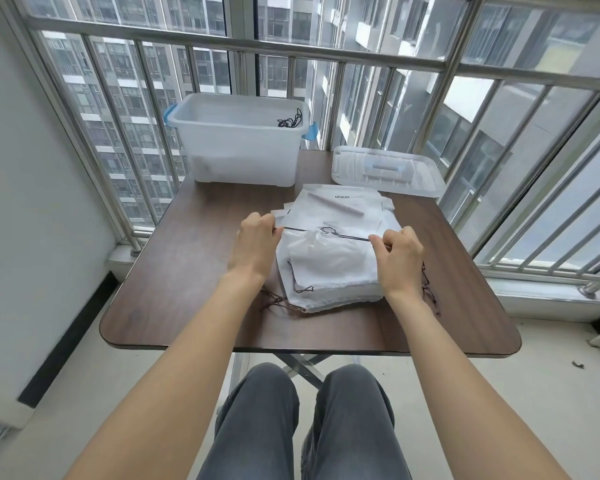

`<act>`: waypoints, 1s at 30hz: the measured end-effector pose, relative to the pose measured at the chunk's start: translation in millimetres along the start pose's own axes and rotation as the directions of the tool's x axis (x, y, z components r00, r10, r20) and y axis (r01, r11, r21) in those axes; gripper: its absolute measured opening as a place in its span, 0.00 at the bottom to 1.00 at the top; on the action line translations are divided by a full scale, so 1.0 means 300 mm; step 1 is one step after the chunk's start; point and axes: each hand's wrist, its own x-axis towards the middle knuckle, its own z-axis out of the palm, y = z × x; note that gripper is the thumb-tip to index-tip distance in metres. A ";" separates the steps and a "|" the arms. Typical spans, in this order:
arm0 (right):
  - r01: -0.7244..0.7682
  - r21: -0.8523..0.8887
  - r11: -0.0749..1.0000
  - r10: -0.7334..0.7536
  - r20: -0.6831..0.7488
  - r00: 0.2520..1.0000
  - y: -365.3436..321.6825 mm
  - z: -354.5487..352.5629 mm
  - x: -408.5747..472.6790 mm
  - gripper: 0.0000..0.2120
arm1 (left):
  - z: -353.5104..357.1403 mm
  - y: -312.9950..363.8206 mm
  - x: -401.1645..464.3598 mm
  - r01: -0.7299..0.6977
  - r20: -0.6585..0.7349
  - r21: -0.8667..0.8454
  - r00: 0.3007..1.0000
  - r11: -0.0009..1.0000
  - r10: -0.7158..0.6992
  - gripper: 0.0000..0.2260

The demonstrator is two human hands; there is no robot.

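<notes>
A white drawstring bag lies on top of a stack of similar white bags in the middle of the brown table. Its dark drawstring is stretched taut between my two hands, and the bag's mouth is gathered under it. My left hand pinches the cord's left end. My right hand pinches the right end. Flat white packets with printed lettering lie just behind the bags.
A clear plastic bin with blue handles stands at the table's back, a dark cord hanging in its right corner. Its lid lies at the back right. A metal railing and windows run behind. My knees are under the front edge.
</notes>
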 end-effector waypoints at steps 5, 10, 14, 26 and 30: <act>-0.063 0.037 0.997 0.056 0.170 0.984 -0.009 -0.008 0.004 0.22 | -0.021 -0.019 0.003 0.210 0.135 -0.185 0.973 0.960 -0.187 0.14; -0.153 0.173 0.973 0.077 0.380 0.922 -0.076 -0.046 0.000 0.19 | -0.054 -0.015 -0.032 0.441 0.401 -0.529 0.883 0.725 -0.244 0.15; -0.429 0.418 0.801 0.107 0.605 0.789 -0.146 -0.052 -0.017 0.16 | -0.070 0.008 -0.052 0.537 0.550 -0.617 0.817 0.576 -0.173 0.11; -0.752 0.533 0.387 0.070 0.796 0.601 -0.179 -0.049 -0.074 0.10 | -0.019 0.086 -0.110 0.551 0.558 -0.762 0.825 0.342 -0.086 0.07; -0.595 0.558 0.578 0.021 0.719 0.695 -0.178 -0.019 -0.084 0.10 | -0.020 0.095 -0.113 0.568 0.562 -0.775 0.820 0.278 -0.109 0.07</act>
